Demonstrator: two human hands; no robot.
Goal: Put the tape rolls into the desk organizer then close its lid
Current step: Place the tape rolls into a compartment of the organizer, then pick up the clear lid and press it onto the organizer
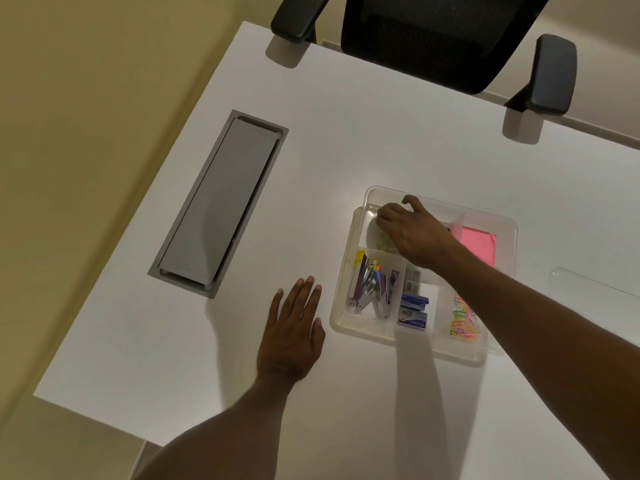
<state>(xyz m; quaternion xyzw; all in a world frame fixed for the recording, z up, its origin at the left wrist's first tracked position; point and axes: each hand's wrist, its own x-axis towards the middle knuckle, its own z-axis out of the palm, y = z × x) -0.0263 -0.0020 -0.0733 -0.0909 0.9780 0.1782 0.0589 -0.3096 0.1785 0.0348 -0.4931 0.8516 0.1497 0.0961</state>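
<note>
A clear plastic desk organizer (349, 271) with several compartments sits on the white desk, right of centre. My right hand (410, 230) reaches down into its far-left compartment, fingers curled onto a clear tape roll (382, 242) that shows yellowish under the palm. Most of the roll is hidden by the hand. My left hand (294, 327) rests flat on the desk just left of the organizer, fingers spread and holding nothing. The organizer's clear lid (588, 284) lies on the desk to the right, faint and partly out of view.
The organizer also holds staplers (367, 285), blue staple boxes (414, 311), coloured paper clips (464, 320) and pink sticky notes (479, 245). A grey cable hatch (221, 202) is set into the desk at left. A black office chair (446, 39) stands at the far edge.
</note>
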